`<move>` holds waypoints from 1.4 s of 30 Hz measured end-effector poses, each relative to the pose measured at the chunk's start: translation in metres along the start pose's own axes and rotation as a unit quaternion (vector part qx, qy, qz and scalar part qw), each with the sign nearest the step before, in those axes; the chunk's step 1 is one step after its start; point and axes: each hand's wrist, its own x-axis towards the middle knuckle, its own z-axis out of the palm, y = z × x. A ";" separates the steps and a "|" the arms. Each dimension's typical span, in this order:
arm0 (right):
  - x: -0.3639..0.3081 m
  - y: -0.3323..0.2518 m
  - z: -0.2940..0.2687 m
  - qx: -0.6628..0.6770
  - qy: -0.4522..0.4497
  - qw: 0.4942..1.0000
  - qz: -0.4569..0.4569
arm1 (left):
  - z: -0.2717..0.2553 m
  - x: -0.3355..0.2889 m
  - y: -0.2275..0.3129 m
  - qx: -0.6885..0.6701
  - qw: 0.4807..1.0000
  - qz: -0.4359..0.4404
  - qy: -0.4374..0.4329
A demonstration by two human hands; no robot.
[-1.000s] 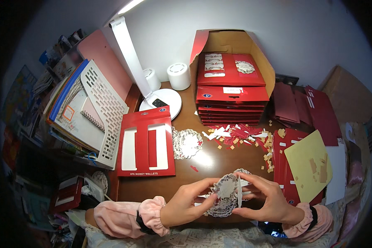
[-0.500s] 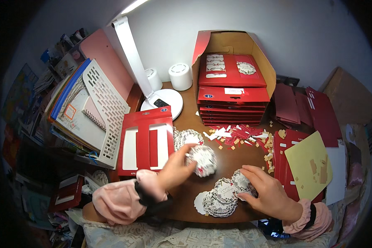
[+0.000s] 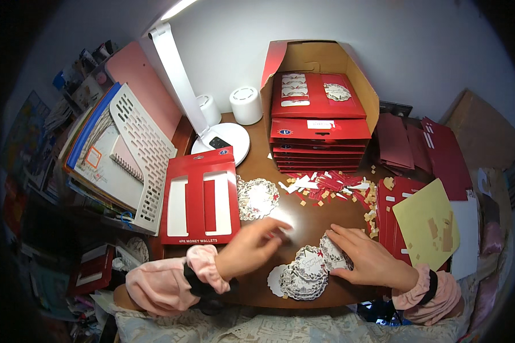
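Note:
My left hand (image 3: pixel 250 247) hovers over the middle of the desk, fingers apart and nothing in them. Just beyond it lies a pile of round, scallop-edged paper tags (image 3: pixel 257 198), white with grey leaf print and touches of red. Stretched out, the fingers of my right hand (image 3: pixel 369 258) rest at the right side of a few similar tags (image 3: pixel 333 251), partly covering them. Beside these, near the front edge, a larger overlapping pile of tags (image 3: pixel 306 273) carries dark script. Left of my left hand, a red card sleeve (image 3: pixel 195 197) with two cut-out windows lies flat.
A red and brown carton (image 3: pixel 363 74) holds stacked red packs at the back. Red, white and tan paper scraps (image 3: pixel 329 184) litter the desk. A white lamp (image 3: pixel 180 80) and a perforated file holder (image 3: pixel 149 166) stand left. A yellow sheet (image 3: pixel 426 220) covers red cards at right.
The round tag pile that was in my left hand is out of it, and the left-hand pile shows fully. My right hand stays by its tags, its fingers flatter.

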 end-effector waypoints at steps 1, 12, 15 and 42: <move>0.001 0.003 0.002 -0.009 -0.010 1.000 0.002 | 0.009 -0.006 0.000 -0.019 0.999 0.004 -0.032; 0.003 0.004 0.001 -0.014 -0.034 0.997 0.071 | 0.025 -0.013 0.020 0.025 0.993 0.027 -0.110; 0.003 0.006 0.005 -0.025 -0.045 0.994 0.092 | 0.028 -0.013 0.020 0.025 0.994 0.018 -0.106; 0.002 -0.048 -0.025 0.115 0.104 0.986 -0.069 | 0.023 -0.014 0.042 -0.345 0.926 -0.110 -0.105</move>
